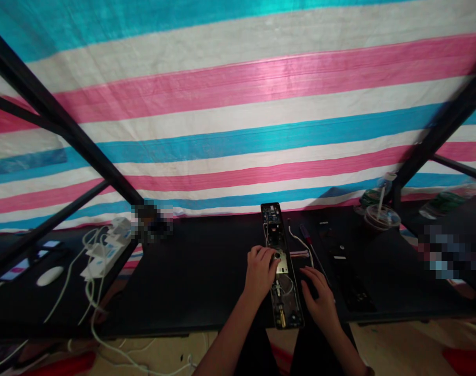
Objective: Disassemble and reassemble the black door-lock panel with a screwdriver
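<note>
A long, narrow black device housing [296, 308] lies open, showing a circuit board [272, 214], thin wires, a pale metal plate [282, 264] and a brass-coloured part [282, 316]. My left hand [259, 272] reaches over its left edge, the fingers closed together on the metal plate beside a dark round part. To the right of the housing, my right hand [320, 295] rests low over the table, thumb and fingers apart, with nothing visible in it. Just beyond its fingertips are a white cable [299, 239] and a screwdriver [306, 233] with a purple handle.
A dark flat panel [353, 287] lies right of my right hand. Farther right stands a plastic cup [381, 216] with a straw. At left are a power strip [105, 258] with white cables, a white mouse [50, 276] and phones. Black frame bars and a striped sheet [238, 130] bound the table.
</note>
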The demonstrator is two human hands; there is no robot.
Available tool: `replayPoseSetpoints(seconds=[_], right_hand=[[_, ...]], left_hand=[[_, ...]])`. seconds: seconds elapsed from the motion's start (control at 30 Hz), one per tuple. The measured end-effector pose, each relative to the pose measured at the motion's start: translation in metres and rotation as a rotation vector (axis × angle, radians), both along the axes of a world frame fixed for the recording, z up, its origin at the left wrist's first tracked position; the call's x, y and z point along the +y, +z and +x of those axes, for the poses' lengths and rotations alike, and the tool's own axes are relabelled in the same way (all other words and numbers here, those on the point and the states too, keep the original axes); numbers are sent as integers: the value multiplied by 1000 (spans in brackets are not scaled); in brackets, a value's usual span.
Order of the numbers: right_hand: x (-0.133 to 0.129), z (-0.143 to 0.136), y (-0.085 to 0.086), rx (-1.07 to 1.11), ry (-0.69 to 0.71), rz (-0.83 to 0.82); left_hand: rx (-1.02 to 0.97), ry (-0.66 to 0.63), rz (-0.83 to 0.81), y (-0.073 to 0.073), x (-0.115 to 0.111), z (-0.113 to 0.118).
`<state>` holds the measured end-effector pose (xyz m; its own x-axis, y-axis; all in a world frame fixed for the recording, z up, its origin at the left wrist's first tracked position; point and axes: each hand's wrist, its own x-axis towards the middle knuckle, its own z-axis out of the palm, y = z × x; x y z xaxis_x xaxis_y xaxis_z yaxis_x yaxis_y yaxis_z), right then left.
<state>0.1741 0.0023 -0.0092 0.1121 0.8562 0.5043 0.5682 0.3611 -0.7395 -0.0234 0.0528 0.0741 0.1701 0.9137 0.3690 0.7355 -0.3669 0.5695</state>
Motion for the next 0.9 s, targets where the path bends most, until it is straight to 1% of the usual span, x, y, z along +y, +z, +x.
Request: replayPoseSetpoints(seconds=[0.13, 0.23, 0.37, 0.43, 0.53, 0.6, 0.67, 0.77, 0.83, 0.9], right_hand=[[7, 0, 9, 29, -2, -12], [13, -5, 18, 45, 32, -13], [24, -24, 28, 51, 111, -12], [29, -36, 31, 40, 123, -16], [38, -52, 31, 12, 113, -20], [41, -58, 29, 4, 106, -26], [42, -59, 25, 11, 117, -37], [41, -55, 19, 65, 104, -58], [40, -53, 16, 106, 75, -75], [41, -53, 15, 133, 69, -84]], left_hand=[[59, -30, 23, -1, 2, -1], [117, -44, 38, 0, 4, 0], [118, 6, 53, -1, 4, 2], [97, 36, 66, -4, 3, 4], [48, 61, 64, -12, 3, 4], [4, 84, 49, -19, 3, 2], [-53, 97, 23, -28, 0, -2], [-155, 70, -37, -41, -7, -4], [-223, 74, -72, -48, -15, -1], [-289, 106, -90, -52, -23, 4]])
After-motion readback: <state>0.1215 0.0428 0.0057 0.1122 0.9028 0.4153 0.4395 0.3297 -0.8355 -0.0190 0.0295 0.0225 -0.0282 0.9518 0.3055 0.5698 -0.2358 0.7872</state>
